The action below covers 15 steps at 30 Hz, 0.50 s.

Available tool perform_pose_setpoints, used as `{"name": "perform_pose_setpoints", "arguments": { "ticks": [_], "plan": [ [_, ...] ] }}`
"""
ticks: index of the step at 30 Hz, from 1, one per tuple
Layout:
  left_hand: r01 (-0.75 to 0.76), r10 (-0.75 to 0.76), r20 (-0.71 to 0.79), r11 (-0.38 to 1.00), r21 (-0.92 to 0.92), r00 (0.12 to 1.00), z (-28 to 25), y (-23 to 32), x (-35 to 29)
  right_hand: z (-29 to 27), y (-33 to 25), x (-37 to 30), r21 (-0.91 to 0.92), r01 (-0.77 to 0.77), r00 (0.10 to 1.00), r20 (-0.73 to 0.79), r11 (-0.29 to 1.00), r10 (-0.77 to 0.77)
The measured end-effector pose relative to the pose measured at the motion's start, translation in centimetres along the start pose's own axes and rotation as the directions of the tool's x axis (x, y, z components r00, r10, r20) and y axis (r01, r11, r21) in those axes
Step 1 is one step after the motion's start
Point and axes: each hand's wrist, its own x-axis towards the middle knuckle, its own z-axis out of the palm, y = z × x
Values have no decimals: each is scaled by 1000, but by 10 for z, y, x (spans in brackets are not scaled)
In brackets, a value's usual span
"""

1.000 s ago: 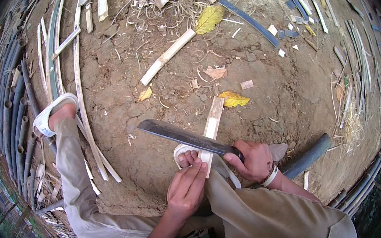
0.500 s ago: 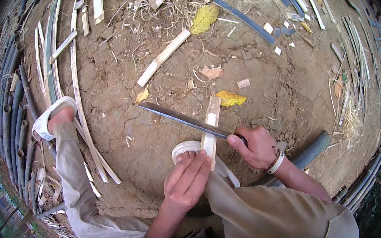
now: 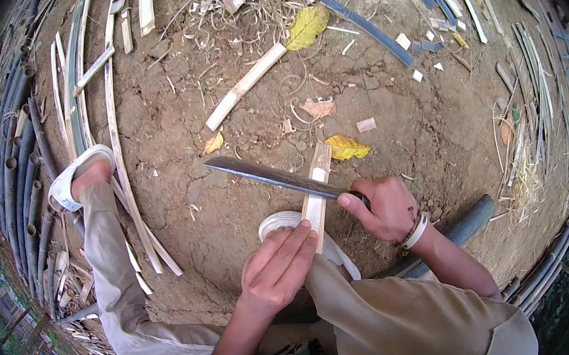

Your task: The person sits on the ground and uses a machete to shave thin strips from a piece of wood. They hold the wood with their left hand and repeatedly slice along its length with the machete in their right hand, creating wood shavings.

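Observation:
A long machete (image 3: pixel 264 174) lies across a pale split bamboo strip (image 3: pixel 314 209), its blade pointing left. My right hand (image 3: pixel 385 208) is closed round the machete's dark handle, with the thumb stretched along it toward the blade. The near end of the strip rests by my right knee, where my left hand (image 3: pixel 280 261) pinches it, fingers together; the thumb is hidden underneath. The strip's far end reaches close to a yellow leaf (image 3: pixel 347 147). Under the left hand shows part of my sandalled foot (image 3: pixel 279 222).
Another bamboo piece (image 3: pixel 246 86) lies on the soil ahead. Long split strips (image 3: pixel 112 102) spread at the left, beside stacked bamboo poles (image 3: pixel 10 181). A thick dark bamboo pole (image 3: pixel 465 225) lies right of my knee. Curled shavings (image 3: pixel 269 0) heap at the far side.
The machete blade has shifted slightly toward me along the strip's far part and tilts less. My right hand has risen a little away from me; the left hand keeps its hold.

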Motion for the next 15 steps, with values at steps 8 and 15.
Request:
{"name": "perform_pose_setpoints", "arguments": {
  "ticks": [8, 15],
  "plan": [
    [7, -7, -4, 1000, -23, 1000, 0, -1, 2, 4, 5, 10, -4, 8, 1000, 2, 1000, -8],
    [25, -26, -16, 998, -54, 1000, 3, -3, 0, 4, 11, 16, 9, -35, 999, -1, 999, 35]
  ]
}}
